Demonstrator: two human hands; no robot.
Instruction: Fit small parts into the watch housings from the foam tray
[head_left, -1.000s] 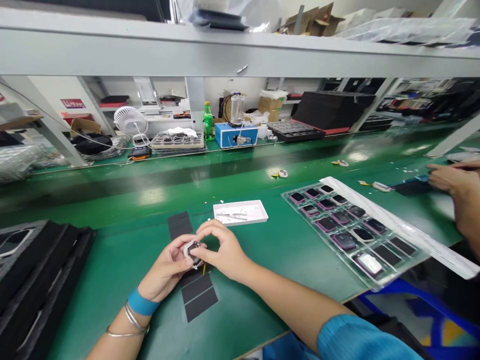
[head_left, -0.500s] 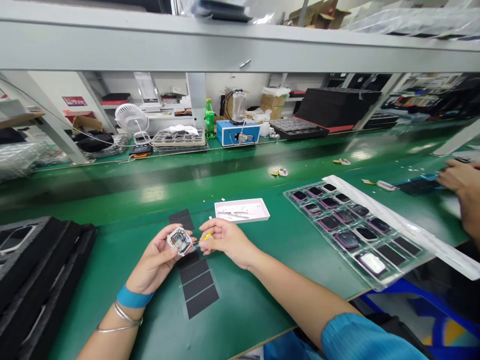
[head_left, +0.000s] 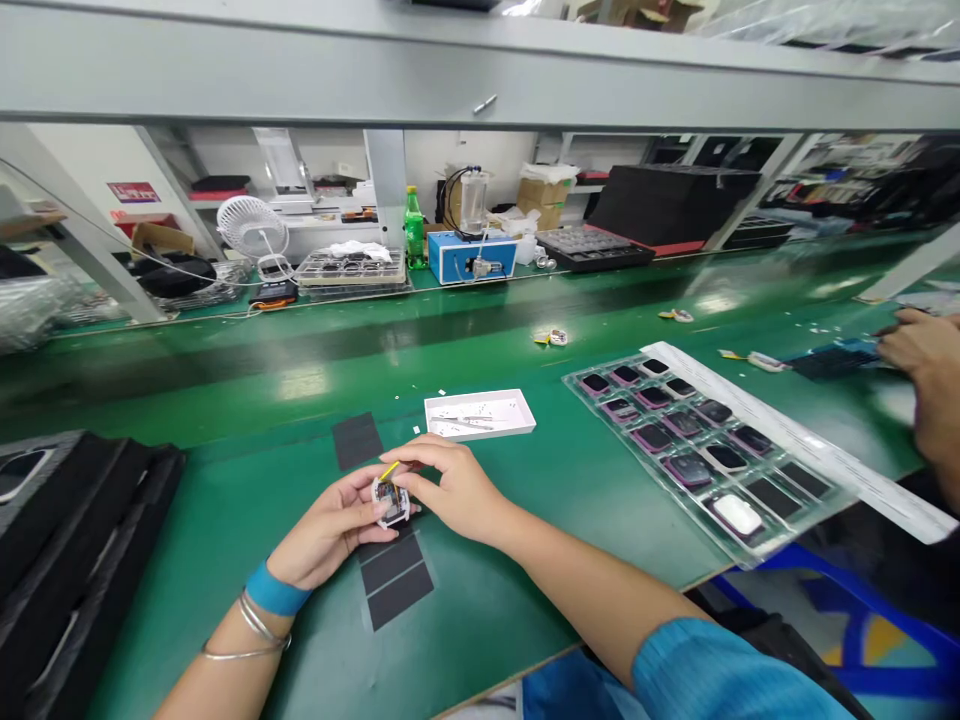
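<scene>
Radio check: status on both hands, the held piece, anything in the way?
Left hand holding small white-rimmed device; right hand at its edge, beside yellow strip. White tray beyond hands, not blocking.

The small squarish device point(head_left: 393, 506) is white-rimmed and dark inside, its thin flexible strip point(head_left: 389, 471) yellow; the glossy tabletop point(head_left: 600, 490) is green, the shallow rectangular tray point(head_left: 484, 435) white, the flat rectangular sheets point(head_left: 401, 598) plain black.
</scene>
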